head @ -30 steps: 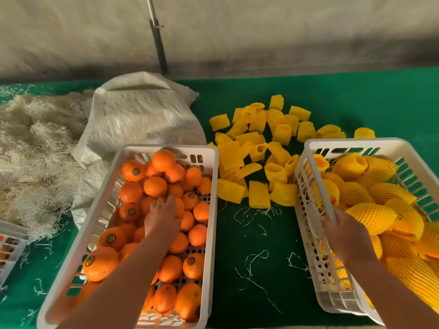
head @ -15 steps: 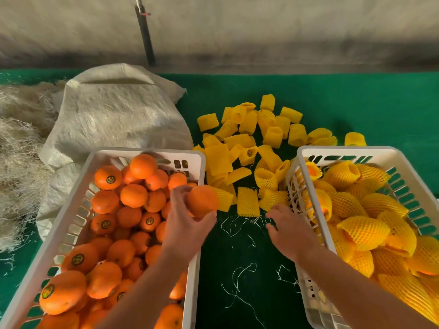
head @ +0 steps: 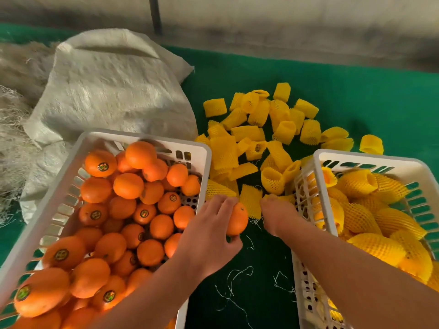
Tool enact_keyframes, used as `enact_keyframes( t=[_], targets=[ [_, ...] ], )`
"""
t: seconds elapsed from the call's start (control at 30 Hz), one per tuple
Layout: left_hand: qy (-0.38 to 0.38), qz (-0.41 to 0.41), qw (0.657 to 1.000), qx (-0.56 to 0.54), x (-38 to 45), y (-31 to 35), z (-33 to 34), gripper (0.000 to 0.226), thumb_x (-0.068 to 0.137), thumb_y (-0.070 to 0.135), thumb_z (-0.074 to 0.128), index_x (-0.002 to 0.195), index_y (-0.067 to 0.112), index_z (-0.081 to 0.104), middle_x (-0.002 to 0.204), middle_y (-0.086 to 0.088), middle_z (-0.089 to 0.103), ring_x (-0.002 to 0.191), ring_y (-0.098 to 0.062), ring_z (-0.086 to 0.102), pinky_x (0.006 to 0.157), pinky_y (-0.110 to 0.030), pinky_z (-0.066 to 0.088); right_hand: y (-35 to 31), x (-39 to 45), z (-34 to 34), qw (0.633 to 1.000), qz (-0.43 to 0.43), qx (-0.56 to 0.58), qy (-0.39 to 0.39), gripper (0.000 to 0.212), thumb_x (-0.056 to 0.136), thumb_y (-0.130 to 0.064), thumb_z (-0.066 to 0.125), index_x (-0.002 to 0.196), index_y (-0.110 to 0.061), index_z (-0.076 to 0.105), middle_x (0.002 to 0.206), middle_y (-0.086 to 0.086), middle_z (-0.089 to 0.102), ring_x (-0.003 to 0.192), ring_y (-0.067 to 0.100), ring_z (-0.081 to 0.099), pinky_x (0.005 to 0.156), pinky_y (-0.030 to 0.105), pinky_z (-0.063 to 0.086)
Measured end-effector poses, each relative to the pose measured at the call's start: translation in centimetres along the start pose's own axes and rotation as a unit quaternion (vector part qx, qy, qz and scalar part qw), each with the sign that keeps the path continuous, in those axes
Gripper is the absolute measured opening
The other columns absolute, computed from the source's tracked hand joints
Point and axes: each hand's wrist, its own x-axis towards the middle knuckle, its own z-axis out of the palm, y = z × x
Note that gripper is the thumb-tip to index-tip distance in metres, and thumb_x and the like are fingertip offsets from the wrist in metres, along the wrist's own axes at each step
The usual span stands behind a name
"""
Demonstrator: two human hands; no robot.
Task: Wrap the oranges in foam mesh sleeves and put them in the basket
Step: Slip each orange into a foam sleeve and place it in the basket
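My left hand (head: 209, 236) grips one bare orange (head: 238, 220) just right of the white left basket (head: 204, 150), which is full of several loose oranges (head: 128, 186). Over the dark gap between the baskets, my right hand (head: 279, 214) reaches onto a flat yellow foam mesh sleeve (head: 250, 200) at the near edge of the sleeve pile (head: 280, 119). Its fingertips bend down among the sleeves, so its hold is unclear. The white right basket (head: 318, 162) holds several wrapped oranges (head: 361, 217).
A pale woven sack (head: 114, 86) lies behind the left basket, with loose straw (head: 11, 129) to its left. The green table cloth (head: 380, 96) runs to a wall at the back, where a dark pole (head: 155, 15) stands. Thin threads lie between the baskets.
My left hand lifted an orange out of the left basket and carried it right into the gap. My right hand left the right basket's rim and moved forward to the sleeves.
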Motion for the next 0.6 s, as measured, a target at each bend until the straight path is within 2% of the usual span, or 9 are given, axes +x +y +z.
enact_keyframes(
  t=[0.1, 0.13, 0.23, 0.27, 0.33, 0.43, 0.53, 0.6],
  targets=[
    [-0.009, -0.005, 1.000, -0.008, 0.0, 0.1, -0.1, 0.081, 0.081, 0.054, 0.071, 0.150, 0.038, 0.031, 0.145, 0.016, 0.038, 0.115, -0.007, 0.049, 0.084, -0.019, 0.038, 0.0, 0.2, 0.3, 0.999, 0.029, -0.004, 0.018, 0.056, 0.090, -0.030, 0.073, 0.137, -0.018, 0.046, 0.127, 0.008, 0.058, 0.103, 0.025, 0.065, 0.074, 0.037, 0.054],
    [-0.010, -0.005, 1.000, -0.007, 0.0, 0.1, 0.0, 0.082, 0.081, 0.054, 0.071, 0.150, 0.038, 0.031, 0.145, 0.015, 0.038, 0.115, -0.008, 0.050, 0.084, -0.020, 0.038, 0.0, 0.1, 0.3, 0.999, 0.030, -0.020, 0.025, 0.051, 0.093, -0.031, 0.071, 0.137, -0.017, 0.048, 0.126, 0.008, 0.059, 0.103, 0.025, 0.065, 0.074, 0.035, 0.054],
    [-0.006, 0.002, 1.000, 0.003, 0.1, -0.1, 0.2, 0.081, 0.081, 0.054, 0.071, 0.149, 0.037, 0.032, 0.144, 0.015, 0.039, 0.115, -0.010, 0.052, 0.083, -0.020, 0.040, 0.3, -0.8, 0.4, 0.997, 0.021, -0.074, 0.013, 0.015, 0.100, -0.021, 0.062, 0.112, -0.016, 0.069, 0.116, 0.006, 0.064, 0.096, 0.021, 0.065, 0.076, 0.031, 0.056],
    [-0.004, 0.004, 1.000, 0.005, 0.2, -0.2, 0.2, 0.081, 0.080, 0.053, 0.072, 0.149, 0.037, 0.032, 0.144, 0.014, 0.040, 0.115, -0.010, 0.053, 0.083, -0.020, 0.040, 0.5, -1.2, 0.4, 0.997, 0.026, -0.074, 0.009, 0.012, 0.100, -0.019, 0.061, 0.106, -0.017, 0.071, 0.110, 0.005, 0.066, 0.093, 0.020, 0.065, 0.076, 0.030, 0.056],
    [-0.002, 0.007, 1.000, 0.006, 0.1, -0.2, 0.2, 0.080, 0.080, 0.053, 0.072, 0.147, 0.037, 0.033, 0.142, 0.015, 0.041, 0.112, -0.009, 0.053, 0.080, -0.020, 0.041, 1.0, -2.2, 0.6, 0.998, 0.048, -0.047, 0.016, 0.011, 0.101, -0.020, 0.060, 0.103, -0.018, 0.071, 0.106, 0.003, 0.068, 0.094, 0.019, 0.064, 0.075, 0.028, 0.052],
    [-0.004, 0.007, 1.000, 0.008, 0.0, -0.3, 0.2, 0.080, 0.079, 0.055, 0.072, 0.146, 0.039, 0.033, 0.140, 0.016, 0.038, 0.108, -0.004, 0.046, 0.078, -0.019, 0.039, 1.6, -4.2, 0.4, 0.997, 0.068, -0.020, 0.036, 0.008, 0.099, -0.019, 0.064, 0.104, -0.017, 0.070, 0.111, 0.006, 0.068, 0.101, 0.020, 0.064, 0.082, 0.031, 0.054],
    [-0.004, 0.014, 1.000, 0.021, 0.0, -0.4, 0.2, 0.078, 0.079, 0.055, 0.071, 0.145, 0.039, 0.033, 0.138, 0.017, 0.038, 0.103, -0.003, 0.044, 0.075, -0.018, 0.038, 1.7, -6.6, 0.0, 0.994, 0.099, 0.023, 0.043, 0.020, 0.095, -0.019, 0.072, 0.114, -0.016, 0.069, 0.117, 0.007, 0.067, 0.106, 0.023, 0.068, 0.088, 0.034, 0.057],
    [-0.019, 0.018, 0.999, 0.028, -0.1, -0.2, 0.0, 0.079, 0.079, 0.057, 0.071, 0.145, 0.040, 0.031, 0.140, 0.017, 0.037, 0.103, -0.004, 0.044, 0.076, -0.019, 0.039, 1.5, -8.4, -0.5, 0.990, 0.096, 0.072, 0.075, 0.027, 0.092, -0.018, 0.075, 0.117, -0.017, 0.066, 0.120, 0.007, 0.066, 0.105, 0.024, 0.068, 0.088, 0.034, 0.057]
  ],
)
